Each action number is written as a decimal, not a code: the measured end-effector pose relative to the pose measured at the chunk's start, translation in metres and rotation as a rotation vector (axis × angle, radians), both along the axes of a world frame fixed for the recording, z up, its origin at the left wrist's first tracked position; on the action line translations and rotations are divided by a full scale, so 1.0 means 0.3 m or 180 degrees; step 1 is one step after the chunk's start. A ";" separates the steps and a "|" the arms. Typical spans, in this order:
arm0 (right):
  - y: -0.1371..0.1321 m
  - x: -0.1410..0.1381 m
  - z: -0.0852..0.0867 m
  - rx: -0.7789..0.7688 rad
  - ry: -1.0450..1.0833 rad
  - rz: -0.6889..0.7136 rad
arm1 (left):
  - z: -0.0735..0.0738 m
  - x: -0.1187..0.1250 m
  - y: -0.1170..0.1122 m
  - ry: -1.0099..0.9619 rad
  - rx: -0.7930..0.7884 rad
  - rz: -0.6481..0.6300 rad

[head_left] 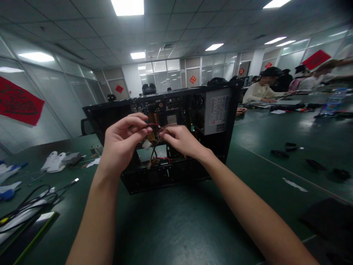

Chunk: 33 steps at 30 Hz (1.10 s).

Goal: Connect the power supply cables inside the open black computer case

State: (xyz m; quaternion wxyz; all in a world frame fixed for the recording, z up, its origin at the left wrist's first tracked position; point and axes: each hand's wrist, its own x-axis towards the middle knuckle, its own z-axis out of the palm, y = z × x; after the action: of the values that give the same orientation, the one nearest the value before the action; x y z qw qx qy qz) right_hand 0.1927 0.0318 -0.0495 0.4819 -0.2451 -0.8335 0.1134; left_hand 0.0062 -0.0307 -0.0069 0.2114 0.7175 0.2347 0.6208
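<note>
A black computer case (165, 176) stands open before me on the green table, tilted a little. Inside it are a motherboard (172, 107) and, at the upper right, a grey power supply (219, 112) with a round fan. My left hand (122, 138) pinches a thin cable (153, 124) in front of the board. My right hand (183, 141) has its thumb and fingers closed on the same cable, just to the right. A white connector (146, 144) hangs below the left fingers. Yellow and red wires (154, 159) run along the lower part of the case.
On the left lie black cables (41, 198), a dark flat box with a green edge (30, 235) and white gloves (55, 162). At right are small black parts (280, 153) and a plastic bottle (335, 101). A person (261, 88) sits beyond the case.
</note>
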 end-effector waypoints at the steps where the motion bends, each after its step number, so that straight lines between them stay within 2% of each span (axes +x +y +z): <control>1: -0.003 0.009 0.006 -0.0080 -0.0054 -0.0060 | 0.002 0.005 -0.009 -0.0098 -0.0118 -0.0156; 3: -0.002 0.027 0.009 -0.0255 -0.0173 -0.0099 | 0.009 0.014 -0.027 -0.0225 -0.0281 -0.0372; 5: 0.008 0.038 0.002 -0.0498 -0.0266 -0.0047 | 0.015 0.023 -0.043 -0.0258 -0.0323 -0.0388; 7: 0.023 0.037 -0.012 -0.0784 -0.0205 0.0055 | 0.020 0.033 -0.056 -0.0180 -0.0321 -0.0185; 9: 0.041 0.025 -0.028 -0.0958 0.0147 0.0079 | 0.022 0.043 -0.065 -0.0047 -0.0331 0.0099; 11: 0.056 0.007 -0.043 -0.0914 0.0692 -0.0029 | 0.023 0.052 -0.070 0.0048 -0.0366 0.0266; 13: 0.068 -0.008 -0.056 -0.0707 0.1015 -0.0224 | 0.022 0.056 -0.072 0.0083 -0.0412 0.0254; 15: 0.074 -0.013 -0.064 -0.0470 0.0863 -0.0469 | 0.022 0.055 -0.070 0.0054 -0.0481 0.0146; 17: 0.077 -0.009 -0.070 -0.0391 0.0334 -0.0613 | 0.020 0.050 -0.063 -0.0022 -0.0559 0.0031; 18: 0.078 -0.005 -0.073 -0.0444 -0.0025 -0.0541 | 0.019 0.047 -0.058 -0.0058 -0.0602 -0.0021; 21: 0.079 0.003 -0.079 -0.0695 -0.0953 0.0155 | 0.011 0.036 -0.039 -0.0079 -0.0750 -0.0149; 23: 0.079 -0.002 -0.082 -0.0675 -0.0855 0.0324 | 0.006 0.032 -0.027 -0.0072 -0.0835 -0.0162; 25: 0.077 -0.012 -0.083 -0.0549 -0.0370 0.0105 | 0.004 0.029 -0.020 -0.0116 -0.0876 -0.0135; 27: 0.078 -0.021 -0.086 -0.0511 -0.0195 0.0020 | 0.004 0.028 -0.019 -0.0155 -0.0893 -0.0086; 31: 0.094 -0.028 -0.104 -0.0805 -0.0768 0.0661 | 0.007 0.024 -0.022 -0.0050 -0.0910 -0.0017; 33: 0.106 -0.033 -0.116 -0.0888 -0.0527 0.0699 | 0.006 0.023 -0.019 -0.0041 -0.0911 -0.0060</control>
State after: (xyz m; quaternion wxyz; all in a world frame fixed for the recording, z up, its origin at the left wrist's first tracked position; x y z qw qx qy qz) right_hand 0.1829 0.0637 -0.0844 0.3579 -0.2256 -0.8683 0.2592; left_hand 0.0131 -0.0365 -0.0051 0.3189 0.6783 0.3126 0.5836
